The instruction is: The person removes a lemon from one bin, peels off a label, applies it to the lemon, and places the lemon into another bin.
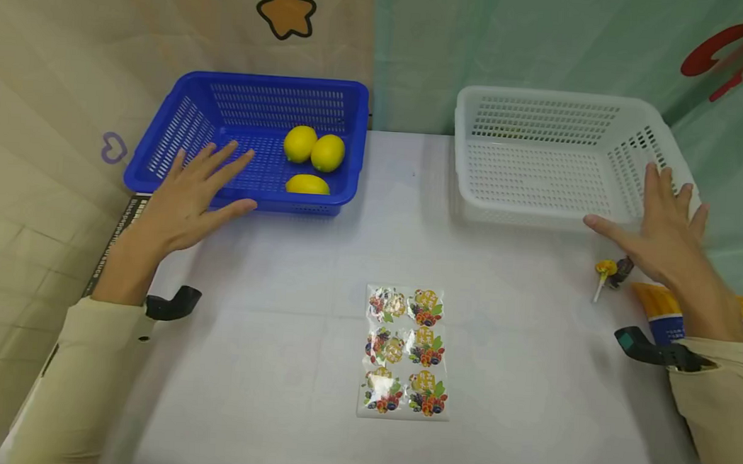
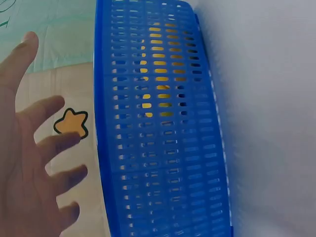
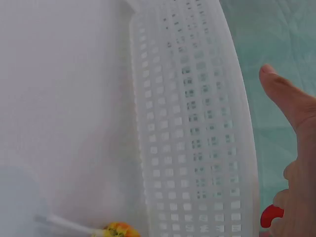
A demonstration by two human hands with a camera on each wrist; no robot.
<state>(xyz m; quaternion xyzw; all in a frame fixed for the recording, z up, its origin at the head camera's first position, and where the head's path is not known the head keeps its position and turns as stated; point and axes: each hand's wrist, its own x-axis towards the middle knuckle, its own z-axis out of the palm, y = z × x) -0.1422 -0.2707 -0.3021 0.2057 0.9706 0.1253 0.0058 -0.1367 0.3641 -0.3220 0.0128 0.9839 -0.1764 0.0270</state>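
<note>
My left hand is spread over the near left corner of a blue plastic basket and holds nothing. Three lemons lie toward the basket's right side, two together at the back and one by the front wall. In the left wrist view, yellow shows through the slots of the blue wall. My right hand, fingers apart, hovers at the near right corner of a white plastic basket with nothing in its grasp. The right wrist view has the thumb above the white rim.
A sheet of fruit stickers lies on the white table. By the right hand are a yellow lollipop, a dark wrapped piece and a blue and yellow bag. A black box edge shows beneath the left forearm.
</note>
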